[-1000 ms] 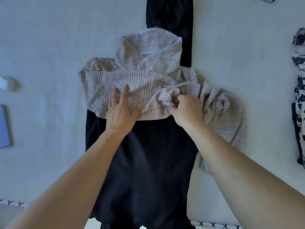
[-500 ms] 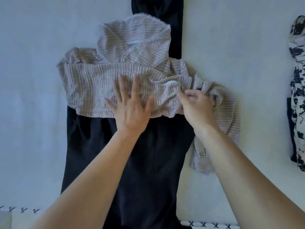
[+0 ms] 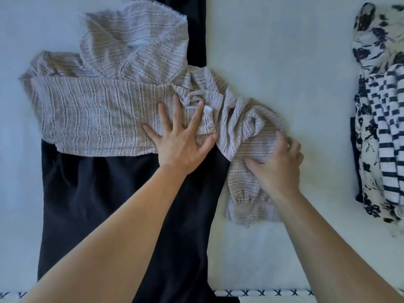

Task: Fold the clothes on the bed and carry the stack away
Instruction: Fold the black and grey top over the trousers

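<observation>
Knit top (image 3: pixel 91 114), right hand (image 3: pixel 277 162) moved to sleeve

Two bare forearms, no sleeves, left hand (image 3: pixel 181 147), right hand (image 3: pixel 278 162)

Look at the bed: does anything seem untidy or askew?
Yes. The right sleeve of the grey knitted lace-patterned top is bunched and twisted, trailing off the black garment, where the right hand grips it. The left hand presses the top flat.
</observation>
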